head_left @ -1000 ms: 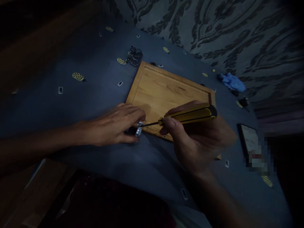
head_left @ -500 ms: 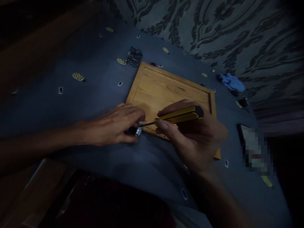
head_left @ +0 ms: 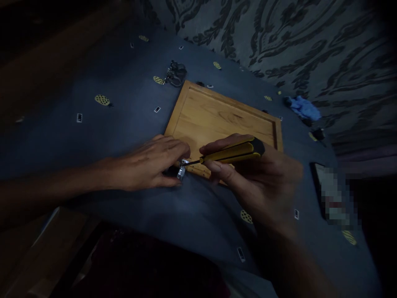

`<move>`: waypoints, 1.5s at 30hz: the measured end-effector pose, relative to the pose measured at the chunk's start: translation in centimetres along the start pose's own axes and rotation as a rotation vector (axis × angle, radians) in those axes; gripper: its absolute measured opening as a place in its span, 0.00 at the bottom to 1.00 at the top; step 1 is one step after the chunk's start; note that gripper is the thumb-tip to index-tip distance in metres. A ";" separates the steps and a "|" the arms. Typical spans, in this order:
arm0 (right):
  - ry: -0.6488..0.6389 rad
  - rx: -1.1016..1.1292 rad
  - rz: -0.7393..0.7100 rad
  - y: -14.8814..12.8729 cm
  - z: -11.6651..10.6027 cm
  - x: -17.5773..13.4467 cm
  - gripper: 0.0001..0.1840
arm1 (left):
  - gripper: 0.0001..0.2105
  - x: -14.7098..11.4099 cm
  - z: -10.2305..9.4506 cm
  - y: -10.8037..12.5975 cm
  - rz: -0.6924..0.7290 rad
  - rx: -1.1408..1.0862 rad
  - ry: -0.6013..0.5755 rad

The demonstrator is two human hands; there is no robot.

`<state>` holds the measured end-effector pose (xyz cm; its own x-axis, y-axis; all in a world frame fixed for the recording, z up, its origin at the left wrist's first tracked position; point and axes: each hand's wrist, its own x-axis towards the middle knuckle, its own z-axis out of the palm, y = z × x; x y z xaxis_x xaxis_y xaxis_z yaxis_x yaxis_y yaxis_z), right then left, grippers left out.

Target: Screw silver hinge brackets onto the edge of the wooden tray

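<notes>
Pinched between my right thumb and fingers is a yellow-and-black screwdriver (head_left: 234, 152). My right hand (head_left: 263, 182) is closed around its handle, over the near side of a framed wooden cabinet door (head_left: 214, 111). The screwdriver's dark shaft points left, its tip at a small silver metal hinge (head_left: 181, 170) on the door's near left edge. Around that hinge my left hand (head_left: 151, 161) is closed, index finger on the door side and thumb at the hinge's near end. The door lies flat, small dark holes along its near edge. Its near right part is hidden behind my right hand.
A cluster of metal hardware (head_left: 175, 73) lies beyond the door's far left corner. To the right are a crumpled blue cloth (head_left: 304, 108), a small dark object (head_left: 318, 133) and a phone-like item (head_left: 333, 194), partly blurred. A patterned cloth (head_left: 124, 124) covers the table, with a wall behind.
My right hand has rolled a little around the screwdriver, turning its handle and tilting slightly. The left hand, hinge and door keep their places.
</notes>
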<state>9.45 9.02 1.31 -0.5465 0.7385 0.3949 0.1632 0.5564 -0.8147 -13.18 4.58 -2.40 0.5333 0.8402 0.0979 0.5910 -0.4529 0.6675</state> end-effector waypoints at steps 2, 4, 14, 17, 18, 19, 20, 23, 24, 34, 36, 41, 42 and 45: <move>0.057 -0.054 -0.040 0.1 0.4 -0.2 0.07 | 0.15 0.0 0.0 0.1 -0.013 0.006 -0.004; 0.095 -0.092 -0.082 0.2 0.6 -0.4 0.09 | 0.15 0.0 -0.1 0.1 -0.024 0.006 -0.007; 0.439 -0.058 -0.170 0.5 1.3 -0.6 0.08 | 0.14 0.0 -0.1 -0.1 -0.017 -0.019 -0.003; 0.326 -0.076 -0.113 0.7 1.3 -0.6 0.08 | 0.14 0.0 -0.1 0.0 -0.022 -0.023 -0.006; 0.281 -0.078 -0.094 0.8 1.3 -0.7 0.08 | 0.14 0.0 -0.1 0.1 -0.025 -0.022 -0.010; 0.247 -0.082 -0.073 0.9 1.3 -0.7 0.08 | 0.14 0.0 -0.2 0.1 -0.026 -0.021 -0.013; 0.228 -0.085 -0.059 1.0 1.3 -0.8 0.08 | 0.14 0.0 -0.2 0.2 -0.027 -0.019 -0.015; 0.242 -0.081 -0.072 1.2 1.2 -1.0 0.08 | 0.13 0.1 -0.2 0.4 -0.030 -0.014 -0.021; 0.248 -0.076 -0.081 1.2 1.3 -1.0 0.08 | 0.13 0.1 -0.3 0.4 -0.029 -0.013 -0.021; 0.229 -0.059 -0.038 1.2 1.5 -0.8 0.10 | 0.15 0.1 -0.1 0.4 -0.015 0.016 -0.010; 0.203 -0.023 -0.003 0.8 1.4 -0.6 0.11 | 0.15 0.1 -0.1 0.3 -0.007 0.019 -0.004; 0.070 0.163 0.154 -0.4 0.4 0.3 0.12 | 0.15 0.0 0.1 0.0 0.001 0.012 -0.002; 0.032 0.199 0.174 -0.5 0.2 0.4 0.11 | 0.15 0.0 0.1 0.0 0.010 0.011 0.003; -0.065 0.246 0.183 -0.4 -0.3 0.4 0.06 | 0.15 0.0 0.2 -0.1 0.022 0.014 0.006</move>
<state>9.39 9.20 1.95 -0.5793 0.7875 0.2104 0.0649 0.3019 -0.9511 -13.15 4.58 -2.60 0.5424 0.8319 0.1172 0.5876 -0.4753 0.6548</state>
